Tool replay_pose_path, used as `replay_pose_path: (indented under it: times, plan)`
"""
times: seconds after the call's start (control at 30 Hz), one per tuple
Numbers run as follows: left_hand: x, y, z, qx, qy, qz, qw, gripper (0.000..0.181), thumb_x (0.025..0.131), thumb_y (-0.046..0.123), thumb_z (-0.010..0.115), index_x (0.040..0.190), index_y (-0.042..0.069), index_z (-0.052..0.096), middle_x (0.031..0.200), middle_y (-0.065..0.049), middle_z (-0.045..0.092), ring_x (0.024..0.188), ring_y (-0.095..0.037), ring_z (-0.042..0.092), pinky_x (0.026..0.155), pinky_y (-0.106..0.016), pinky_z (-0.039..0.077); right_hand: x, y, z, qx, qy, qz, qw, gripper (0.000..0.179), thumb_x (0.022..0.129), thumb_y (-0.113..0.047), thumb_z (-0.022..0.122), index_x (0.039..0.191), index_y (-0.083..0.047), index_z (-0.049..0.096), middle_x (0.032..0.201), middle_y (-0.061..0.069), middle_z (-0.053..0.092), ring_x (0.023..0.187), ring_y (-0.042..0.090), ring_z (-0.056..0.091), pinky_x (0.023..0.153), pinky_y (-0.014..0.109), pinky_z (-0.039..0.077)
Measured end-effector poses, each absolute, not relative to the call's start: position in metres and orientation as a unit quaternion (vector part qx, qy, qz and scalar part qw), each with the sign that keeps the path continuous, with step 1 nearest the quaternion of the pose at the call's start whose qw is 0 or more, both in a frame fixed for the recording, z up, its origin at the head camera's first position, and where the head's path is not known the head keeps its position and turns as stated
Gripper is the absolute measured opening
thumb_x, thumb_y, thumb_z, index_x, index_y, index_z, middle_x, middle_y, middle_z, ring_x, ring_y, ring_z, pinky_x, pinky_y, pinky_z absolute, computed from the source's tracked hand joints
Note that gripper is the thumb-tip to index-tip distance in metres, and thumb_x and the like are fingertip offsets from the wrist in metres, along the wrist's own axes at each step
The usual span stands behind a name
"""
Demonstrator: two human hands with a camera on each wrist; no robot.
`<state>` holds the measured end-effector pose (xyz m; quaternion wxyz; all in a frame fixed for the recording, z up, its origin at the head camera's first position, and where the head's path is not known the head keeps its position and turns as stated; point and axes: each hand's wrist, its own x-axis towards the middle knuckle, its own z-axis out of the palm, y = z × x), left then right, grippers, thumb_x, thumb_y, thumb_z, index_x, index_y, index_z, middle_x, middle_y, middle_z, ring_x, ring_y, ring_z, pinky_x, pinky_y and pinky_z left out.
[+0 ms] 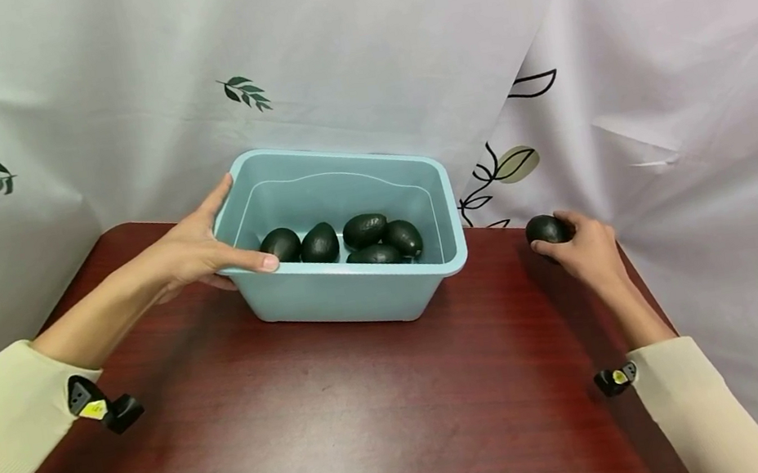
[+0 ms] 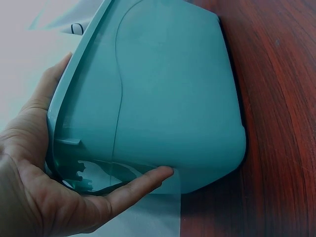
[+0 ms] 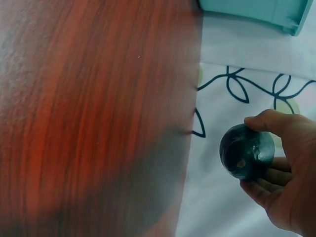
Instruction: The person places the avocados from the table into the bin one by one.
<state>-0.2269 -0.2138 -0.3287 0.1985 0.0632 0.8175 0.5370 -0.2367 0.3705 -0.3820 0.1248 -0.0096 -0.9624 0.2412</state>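
A light blue plastic bin (image 1: 344,296) stands at the back of the table with several dark avocados (image 1: 319,244) on its floor. My left hand (image 1: 197,244) holds the bin's left end, thumb along the front rim and a finger up at the back left corner. Seen from the left wrist, the hand (image 2: 64,187) spans the bin's end (image 2: 173,89) close to the rim. Off to the right, my right hand (image 1: 589,244) grips one dark avocado (image 1: 546,230) between thumb and fingers. In the right wrist view that avocado (image 3: 247,152) shows its stem spot; the bin is away from it.
The reddish-brown wooden table (image 1: 375,402) reaches back to a pale hanging cloth (image 1: 350,51) with leaf prints. Its right edge runs just beside my right forearm. Each wrist wears a small black camera mount (image 1: 103,402).
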Motion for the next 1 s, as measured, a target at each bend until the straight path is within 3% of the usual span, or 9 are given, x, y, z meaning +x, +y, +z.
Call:
replay_pose_path:
  times: [0.23, 0.47, 0.7, 1.0]
  plan:
    - [-0.227, -0.213, -0.328, 0.063, 0.819, 0.534, 0.198, 0.15, 0.09, 0.028, 0.098, 0.175, 0.051, -0.024, 0.186, -0.021, 0.016, 0.16, -0.048, 0.04, 0.104, -0.069, 0.064, -0.239, 0.363, -0.375, -0.003, -0.963, 0.237, 0.129, 0.076, 0.095, -0.032, 0.087, 0.156, 0.006, 0.061, 0.146, 0.035, 0.07, 0.127, 0.058, 0.062, 0.105, 0.068, 0.05]
    - [-0.229, -0.213, -0.328, 0.059, 0.819, 0.535, 0.197, 0.15, 0.09, 0.028, 0.097, 0.174, 0.053, -0.024, 0.184, -0.023, 0.02, 0.157, -0.046, 0.044, 0.102, -0.068, 0.065, -0.242, 0.354, -0.362, 0.001, -0.96, 0.249, 0.127, 0.078, 0.095, -0.031, 0.087, 0.159, 0.005, 0.06, 0.147, 0.033, 0.07, 0.131, 0.058, 0.059, 0.112, 0.068, 0.043]
    - [-0.23, -0.213, -0.327, 0.055, 0.819, 0.537, 0.194, 0.15, 0.09, 0.028, 0.098, 0.174, 0.053, -0.023, 0.181, -0.024, 0.023, 0.154, -0.046, 0.046, 0.099, -0.066, 0.067, -0.245, 0.344, -0.347, 0.023, -0.957, 0.245, 0.152, 0.076, 0.093, -0.031, 0.089, 0.155, 0.005, 0.064, 0.14, 0.032, 0.074, 0.121, 0.053, 0.074, 0.11, 0.064, 0.054]
    - [-0.227, -0.214, -0.328, 0.058, 0.82, 0.533, 0.2, 0.149, 0.091, 0.028, 0.097, 0.174, 0.054, -0.024, 0.184, -0.023, 0.02, 0.157, -0.046, 0.043, 0.104, -0.069, 0.064, -0.248, 0.327, -0.334, 0.044, -0.956, 0.247, 0.153, 0.072, 0.094, -0.029, 0.089, 0.153, 0.003, 0.066, 0.141, 0.03, 0.075, 0.124, 0.053, 0.075, 0.106, 0.063, 0.059]
